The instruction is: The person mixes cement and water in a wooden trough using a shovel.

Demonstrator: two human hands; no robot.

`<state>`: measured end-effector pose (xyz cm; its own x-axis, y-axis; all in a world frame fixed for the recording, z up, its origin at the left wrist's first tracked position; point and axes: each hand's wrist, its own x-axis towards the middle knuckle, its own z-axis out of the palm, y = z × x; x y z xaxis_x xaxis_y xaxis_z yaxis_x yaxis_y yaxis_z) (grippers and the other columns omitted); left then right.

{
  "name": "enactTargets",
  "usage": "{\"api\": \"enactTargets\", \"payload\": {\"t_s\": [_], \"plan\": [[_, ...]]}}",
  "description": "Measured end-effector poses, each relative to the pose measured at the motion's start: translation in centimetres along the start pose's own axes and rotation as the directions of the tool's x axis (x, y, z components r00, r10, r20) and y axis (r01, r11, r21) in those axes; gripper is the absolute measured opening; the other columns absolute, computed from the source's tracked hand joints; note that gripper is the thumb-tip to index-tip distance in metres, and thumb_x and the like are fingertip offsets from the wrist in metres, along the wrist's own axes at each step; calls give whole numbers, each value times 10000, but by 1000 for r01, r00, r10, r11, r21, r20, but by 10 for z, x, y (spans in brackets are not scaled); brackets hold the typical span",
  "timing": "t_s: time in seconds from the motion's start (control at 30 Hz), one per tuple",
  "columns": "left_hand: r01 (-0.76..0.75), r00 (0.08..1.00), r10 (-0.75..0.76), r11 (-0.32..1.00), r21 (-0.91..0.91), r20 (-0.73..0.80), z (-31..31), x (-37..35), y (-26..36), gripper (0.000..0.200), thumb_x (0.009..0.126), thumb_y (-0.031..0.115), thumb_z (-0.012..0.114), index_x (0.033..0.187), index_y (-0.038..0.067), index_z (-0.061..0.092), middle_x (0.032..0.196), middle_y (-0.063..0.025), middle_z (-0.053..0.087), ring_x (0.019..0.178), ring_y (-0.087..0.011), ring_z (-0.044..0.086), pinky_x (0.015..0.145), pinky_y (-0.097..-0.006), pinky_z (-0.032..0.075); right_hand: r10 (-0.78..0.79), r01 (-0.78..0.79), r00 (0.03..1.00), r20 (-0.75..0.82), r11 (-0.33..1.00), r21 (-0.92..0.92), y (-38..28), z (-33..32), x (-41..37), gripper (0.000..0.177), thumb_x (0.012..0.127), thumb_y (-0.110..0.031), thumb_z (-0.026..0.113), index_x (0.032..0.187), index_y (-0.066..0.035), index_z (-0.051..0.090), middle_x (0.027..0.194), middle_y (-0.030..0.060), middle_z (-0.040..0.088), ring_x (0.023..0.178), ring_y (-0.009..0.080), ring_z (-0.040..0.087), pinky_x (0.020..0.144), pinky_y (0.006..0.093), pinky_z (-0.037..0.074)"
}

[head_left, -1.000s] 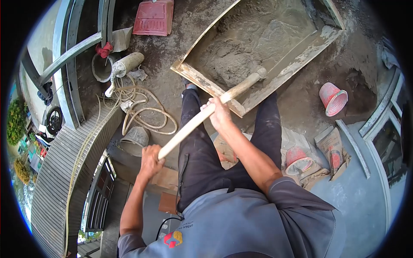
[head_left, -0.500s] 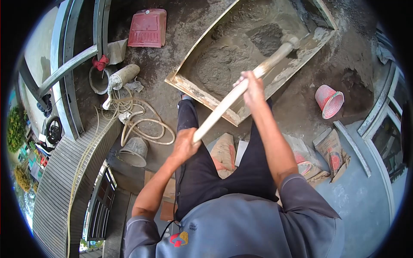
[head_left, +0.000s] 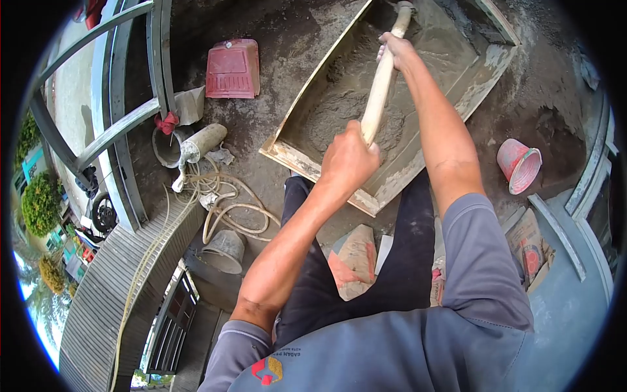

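Observation:
A long wooden handle (head_left: 377,98) slants over a wooden trough (head_left: 304,157) of wet grey mortar (head_left: 339,111). Wrapped around its near end is my left hand (head_left: 350,155), above the trough's near part. Farther up the shaft, my right hand (head_left: 397,51) grips it close to the tool's head (head_left: 405,6). That head is at the top of the view over the trough's far side; its blade cannot be made out.
Left of the trough lie a red plastic tray (head_left: 233,70), a coiled hose (head_left: 245,219) and a grey bucket (head_left: 224,251). On the right is a pink bucket (head_left: 519,166). A cement bag (head_left: 354,261) lies between my legs; another bag (head_left: 526,243) is right.
Both hands have moved forward with the handle, which now points more steeply away from me. The tool's head has shifted from the trough's right side to its far side.

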<state>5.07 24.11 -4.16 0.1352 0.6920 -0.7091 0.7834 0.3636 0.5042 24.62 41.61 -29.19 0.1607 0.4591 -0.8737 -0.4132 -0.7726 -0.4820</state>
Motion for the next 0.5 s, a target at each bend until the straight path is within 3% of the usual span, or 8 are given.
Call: {"api": "enactTargets", "payload": {"t_s": [0.07,0.2,0.33,0.5], "plan": [[57,998,-57,998,3,5,-9,-27,-11,331,849,142,645,1060,-90,540,847,-371,669,867,-518,686,783,-558,548,38,-38,999,-9,999,-28,35,15,-16,182,907,-109,630,976,12,513,701,107,514,533,251,561,470,460,545],[117,990,-120,992,44,68,-11,-77,-33,309,849,132,640,1048,-71,518,848,-375,666,860,-518,683,782,-562,547,164,-169,984,73,983,68,113,17,-48,197,948,-171,607,1006,3,535,692,92,508,532,248,558,465,455,547],[205,976,-208,978,48,61,-8,-112,-49,286,844,124,652,1021,-42,501,856,-366,669,863,-526,675,793,-573,540,284,-289,955,86,956,46,169,38,-76,174,926,-144,615,961,3,528,673,86,488,507,234,535,448,446,533],[312,942,-325,939,142,79,-16,-144,-66,295,844,126,661,1022,-30,485,878,-367,672,867,-529,677,804,-576,538,409,-434,886,218,897,80,246,70,-101,153,918,-154,617,907,-16,551,635,92,491,480,253,529,442,471,531]]}}
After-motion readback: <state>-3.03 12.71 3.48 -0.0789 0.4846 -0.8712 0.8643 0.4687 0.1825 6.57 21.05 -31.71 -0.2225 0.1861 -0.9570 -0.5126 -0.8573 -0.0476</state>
